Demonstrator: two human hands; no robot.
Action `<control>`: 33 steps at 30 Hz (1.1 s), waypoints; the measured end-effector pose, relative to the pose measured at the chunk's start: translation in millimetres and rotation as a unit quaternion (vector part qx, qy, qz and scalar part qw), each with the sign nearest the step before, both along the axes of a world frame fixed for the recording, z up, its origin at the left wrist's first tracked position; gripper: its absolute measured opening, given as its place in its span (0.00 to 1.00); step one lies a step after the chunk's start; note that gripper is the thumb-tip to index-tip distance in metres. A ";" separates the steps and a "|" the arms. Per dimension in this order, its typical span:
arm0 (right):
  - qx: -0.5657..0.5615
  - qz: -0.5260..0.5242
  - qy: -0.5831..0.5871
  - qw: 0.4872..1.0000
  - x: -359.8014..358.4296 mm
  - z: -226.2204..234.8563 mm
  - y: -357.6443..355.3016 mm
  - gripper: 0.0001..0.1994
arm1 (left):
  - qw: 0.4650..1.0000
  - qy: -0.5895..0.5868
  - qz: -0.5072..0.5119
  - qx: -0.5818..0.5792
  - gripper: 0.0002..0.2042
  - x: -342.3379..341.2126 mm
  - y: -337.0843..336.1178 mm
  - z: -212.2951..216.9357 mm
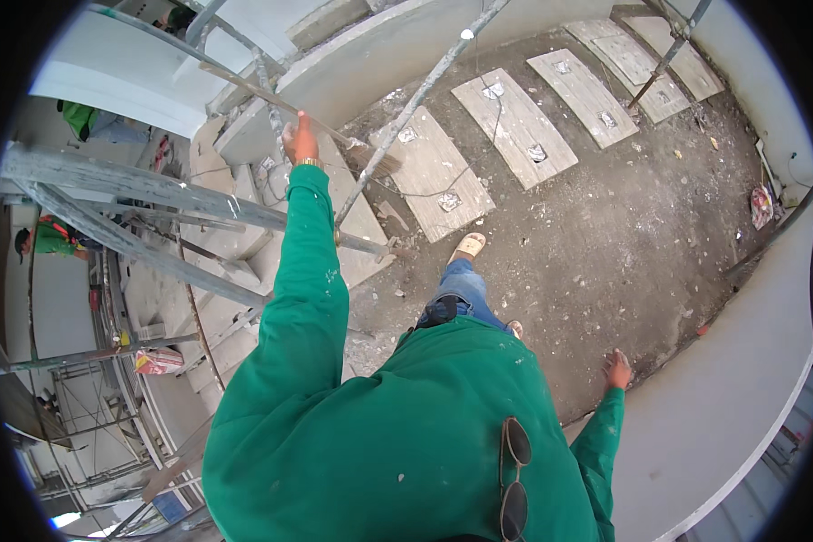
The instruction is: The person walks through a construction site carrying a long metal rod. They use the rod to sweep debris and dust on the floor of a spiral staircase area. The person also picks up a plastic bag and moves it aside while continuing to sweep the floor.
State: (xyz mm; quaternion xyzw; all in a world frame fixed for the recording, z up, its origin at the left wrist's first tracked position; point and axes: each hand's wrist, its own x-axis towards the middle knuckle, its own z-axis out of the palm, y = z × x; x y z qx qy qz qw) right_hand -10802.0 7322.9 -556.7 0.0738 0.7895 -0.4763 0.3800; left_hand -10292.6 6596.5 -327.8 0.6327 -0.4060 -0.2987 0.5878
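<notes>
My left hand [302, 143] is stretched forward, closed round the wooden handle of a broom [375, 161]. The handle slants from the upper left down to the bristles, which rest by the nearest stone slab [432, 172]. Partly hidden by the hand is the exact grip of the fingers. Low on the right, my right hand [618, 370] hangs beside the low white wall [705, 434], fingers apart and holding nothing. Both arms wear green sleeves. My sandalled foot [468, 244] stands on the dusty floor just below that slab.
Several slabs with foil-like patches, such as this one [515, 126], lie across the dirty floor [605, 235]. Grey scaffold pipes [144, 185] cross at the left, and a slanting pole [415, 108] stands close to the broom. Other people in green [54, 237] are at the far left.
</notes>
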 end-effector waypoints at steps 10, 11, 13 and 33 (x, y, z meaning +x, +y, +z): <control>0.224 -0.040 -0.244 0.943 240.2 -17.7 -8.1 0.18 | 0.963 0.085 -0.013 0.256 0.34 200.6 -326.9 -13.8; 0.217 -0.058 -0.259 0.939 259.8 -14.2 -13.8 0.18 | 0.963 0.066 -0.017 0.262 0.34 220.8 -349.1 -8.2; 0.184 -0.117 -0.274 0.937 297.2 -14.6 -20.9 0.17 | 0.974 0.026 -0.020 0.224 0.37 238.9 -392.0 12.4; 0.035 0.354 0.191 0.915 104.1 99.2 -453.4 0.19 | 0.896 -0.160 -0.412 -0.031 0.18 -35.1 -292.2 -6.3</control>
